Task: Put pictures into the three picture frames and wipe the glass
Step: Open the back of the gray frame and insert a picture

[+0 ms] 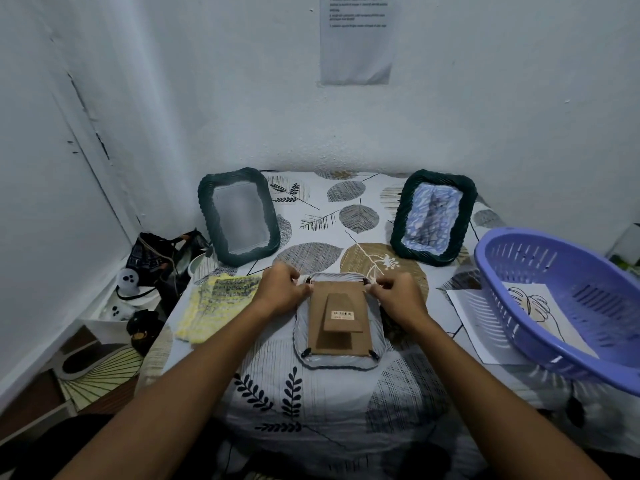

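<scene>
both hands work the far corners of the white frame [337, 362], which lies face down near the front of the leaf-print tabletop [311, 403] so its brown backing [341, 317] faces up: left hand [280, 289] and right hand [398, 292] each pinch a corner clip, likely turning them. two dark frames [239, 216] stand behind; a purple basket [568, 299] holds a picture [540, 303]; a yellow cloth [221, 303] waits for wiping.

Nothing here reads clearly to me. The backing board [341, 317] I'm working on carries a small barcode sticker [343, 314], digits too fine to tell. Above it, the wall's paper sheet [356, 39] has printed lines, too blurred to read.
</scene>
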Tool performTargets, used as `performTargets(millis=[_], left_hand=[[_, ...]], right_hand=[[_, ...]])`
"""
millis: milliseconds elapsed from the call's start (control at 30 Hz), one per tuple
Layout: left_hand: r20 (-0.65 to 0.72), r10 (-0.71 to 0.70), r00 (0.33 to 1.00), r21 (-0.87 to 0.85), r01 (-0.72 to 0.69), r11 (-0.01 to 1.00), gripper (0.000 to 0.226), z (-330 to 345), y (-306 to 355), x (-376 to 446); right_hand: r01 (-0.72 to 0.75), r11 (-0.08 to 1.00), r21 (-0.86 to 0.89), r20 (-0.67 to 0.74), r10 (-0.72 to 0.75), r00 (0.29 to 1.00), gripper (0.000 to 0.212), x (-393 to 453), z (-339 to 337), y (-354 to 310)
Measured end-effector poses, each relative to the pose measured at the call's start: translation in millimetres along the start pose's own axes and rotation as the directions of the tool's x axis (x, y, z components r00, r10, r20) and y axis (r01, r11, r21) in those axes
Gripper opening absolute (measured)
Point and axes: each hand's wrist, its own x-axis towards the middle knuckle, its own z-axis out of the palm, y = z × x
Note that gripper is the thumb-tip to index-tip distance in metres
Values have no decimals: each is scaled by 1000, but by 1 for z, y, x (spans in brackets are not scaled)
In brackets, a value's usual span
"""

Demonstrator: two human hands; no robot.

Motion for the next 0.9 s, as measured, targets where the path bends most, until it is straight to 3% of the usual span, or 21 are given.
performTargets(millis=[167, 300, 400, 667, 900], left_hand=[[33, -8, 999, 3, 8, 1000, 35, -9, -3, -36], [138, -87, 987, -168, 110, 980, 28, -15, 3, -72], [127, -119, 985, -228, 145, 963, 33, -14, 5, -87], [113, -131, 985, -224, 154, 962, 35, -14, 8, -97], [147, -177, 973, -256, 210, 944, 32, -14, 8, -93]], right_hand=[[5, 1000, 31, 44, -6, 999, 21, -46, -11, 4], [-17, 1000, 22, 88, 15, 996, 30, -72, -15, 0], [-55, 998, -9, 136, 56, 989, 32, -82, -16, -2], [-102, 995, 20, 146, 98, 984, 44, -92, -17, -10], [-167, 984, 65, 163, 155, 974, 38, -92, -18, -13]])
